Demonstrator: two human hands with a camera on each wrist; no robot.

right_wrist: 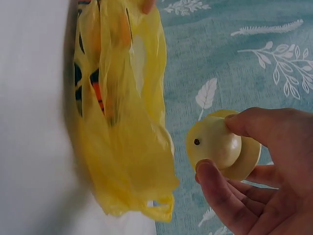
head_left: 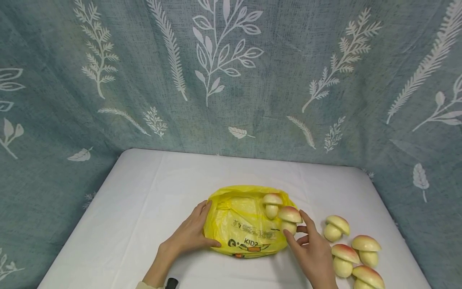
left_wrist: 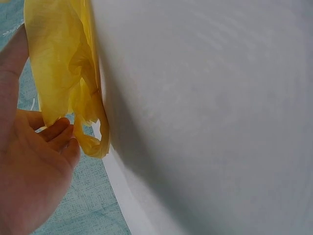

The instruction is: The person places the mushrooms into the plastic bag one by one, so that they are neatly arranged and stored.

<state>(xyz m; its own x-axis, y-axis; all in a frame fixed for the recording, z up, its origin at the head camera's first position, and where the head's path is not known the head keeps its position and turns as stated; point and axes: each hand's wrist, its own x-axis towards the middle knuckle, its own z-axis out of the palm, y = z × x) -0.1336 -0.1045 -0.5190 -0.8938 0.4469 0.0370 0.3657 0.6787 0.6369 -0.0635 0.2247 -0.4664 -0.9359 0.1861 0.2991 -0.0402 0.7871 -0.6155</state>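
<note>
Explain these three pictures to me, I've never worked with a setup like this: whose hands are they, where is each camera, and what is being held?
There is no machine here: a person works with two bare hands. The wide picture comes from a camera on the person's head, looking down at a table under a white cloth. The other two come from cameras worn on each wrist, so they look sideways and close up.

On the cloth lies a yellow plastic bag. The left hand rests on the bag's left edge, its fingers touching the plastic. The right hand pinches one toy mushroom by its stem at the bag's right edge; the right wrist view shows this best. Another mushroom sits on the bag, and four more mushrooms lie on the cloth to the right.
</note>
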